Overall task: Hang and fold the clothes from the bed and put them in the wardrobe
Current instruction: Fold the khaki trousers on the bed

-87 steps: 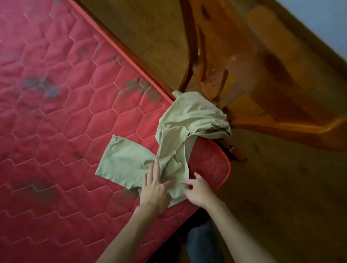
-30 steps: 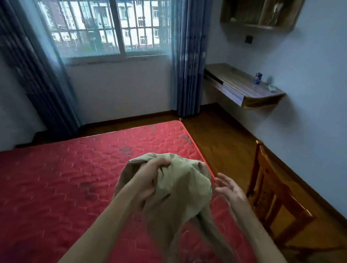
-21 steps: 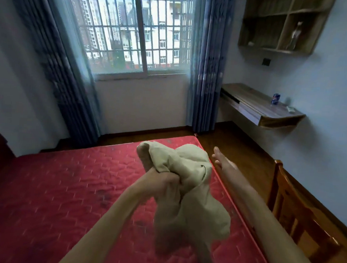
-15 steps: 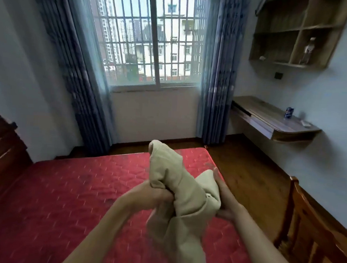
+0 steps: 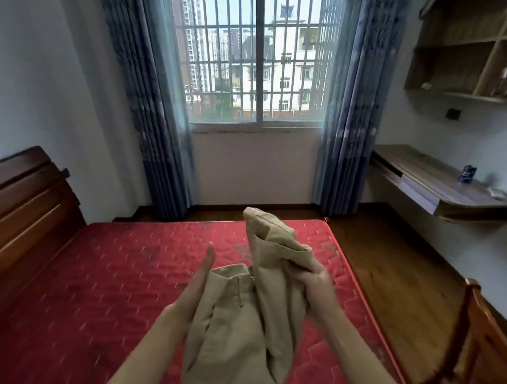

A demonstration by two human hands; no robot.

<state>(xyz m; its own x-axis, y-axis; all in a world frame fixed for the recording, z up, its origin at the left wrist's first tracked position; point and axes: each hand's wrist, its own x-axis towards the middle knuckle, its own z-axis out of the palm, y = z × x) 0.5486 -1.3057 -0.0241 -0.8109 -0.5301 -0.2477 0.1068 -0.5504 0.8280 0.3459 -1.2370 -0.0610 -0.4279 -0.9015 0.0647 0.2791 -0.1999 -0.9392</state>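
Observation:
A pair of beige trousers (image 5: pixel 238 324) hangs bunched in the air in front of me, above the red quilted mattress (image 5: pixel 107 286). My right hand (image 5: pixel 311 287) grips a fold of the cloth near its raised upper end. My left hand (image 5: pixel 196 286) is flat, fingers straight, its palm against the left side of the waistband. The lower part of the trousers drops out of view at the bottom edge. No wardrobe is in view.
A dark wooden headboard (image 5: pixel 17 207) stands at the left. A wooden chair (image 5: pixel 474 353) is at the lower right beside the bed. A wall-mounted desk (image 5: pixel 442 188) with a can, wall shelves (image 5: pixel 468 50) and a curtained window (image 5: pixel 254 64) lie ahead.
The trousers were lifted off the mattress corner. My left hand let go of its grip and now lies flat on the waistband; my right hand has taken hold of the cloth.

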